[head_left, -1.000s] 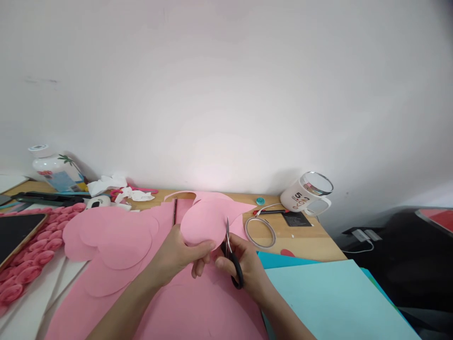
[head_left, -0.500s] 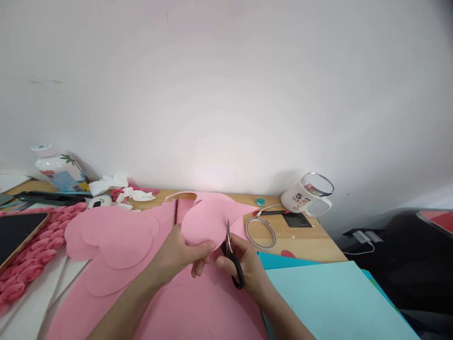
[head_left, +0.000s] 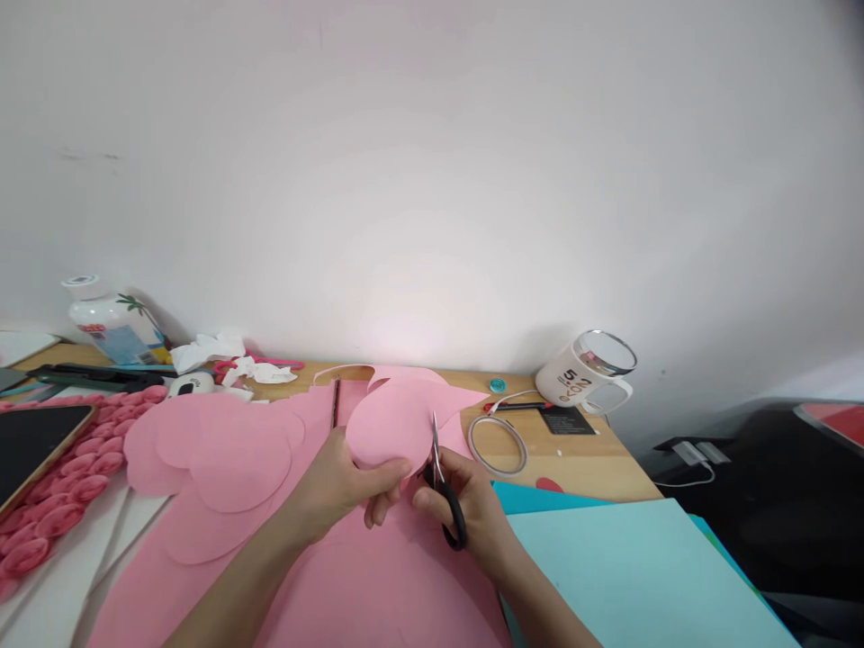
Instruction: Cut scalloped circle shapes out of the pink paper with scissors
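Note:
Between the thumb and fingers of my left hand (head_left: 361, 477) is a pink sheet of paper (head_left: 391, 423), cut to a rounded outline and raised above the desk. My right hand (head_left: 465, 499) grips black-handled scissors (head_left: 454, 517), whose blades point up and away at the right edge of that rounded paper. A pointed strip of the same pink paper sticks out to the right beyond the blades. Under both hands lie large pink sheets (head_left: 378, 585). Several rounded pink cut-outs (head_left: 239, 459) overlap to the left of my left hand.
A white mug (head_left: 573, 373), a coiled cable (head_left: 498, 445) and a black card (head_left: 567, 420) lie to the right on the desk. Light blue sheets (head_left: 627, 558) cover the right front. On the left are a white bottle (head_left: 118, 324), crumpled tissue (head_left: 260, 370) and pink ruffled fabric (head_left: 60, 517).
The pink paper's pointed strip has shifted very slightly left. Both hands and the scissors stay in nearly the same place.

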Demonstrator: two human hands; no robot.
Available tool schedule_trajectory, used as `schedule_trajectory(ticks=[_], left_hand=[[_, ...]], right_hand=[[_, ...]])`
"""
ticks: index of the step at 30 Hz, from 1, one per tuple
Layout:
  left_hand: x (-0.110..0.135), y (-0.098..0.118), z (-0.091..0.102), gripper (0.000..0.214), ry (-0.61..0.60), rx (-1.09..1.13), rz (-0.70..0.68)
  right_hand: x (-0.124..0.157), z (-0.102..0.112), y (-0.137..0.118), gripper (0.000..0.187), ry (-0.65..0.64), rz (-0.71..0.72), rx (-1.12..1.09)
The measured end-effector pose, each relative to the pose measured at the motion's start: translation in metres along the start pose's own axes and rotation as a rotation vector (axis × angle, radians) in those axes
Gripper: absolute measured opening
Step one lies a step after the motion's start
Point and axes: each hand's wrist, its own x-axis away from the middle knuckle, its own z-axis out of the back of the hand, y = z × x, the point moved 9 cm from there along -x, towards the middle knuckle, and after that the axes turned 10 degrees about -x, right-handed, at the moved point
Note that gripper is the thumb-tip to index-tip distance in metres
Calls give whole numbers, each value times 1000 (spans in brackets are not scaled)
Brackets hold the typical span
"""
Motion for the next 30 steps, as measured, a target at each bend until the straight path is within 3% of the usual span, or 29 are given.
schedule_trajectory(ticks=[10, 30], left_hand=[[0, 2, 1, 33, 4, 44, -20], [0, 2, 1, 34, 8, 35, -30]], right_hand=[[1, 2, 4, 28, 25, -63, -55], [1, 4, 8, 29, 53, -100, 4]])
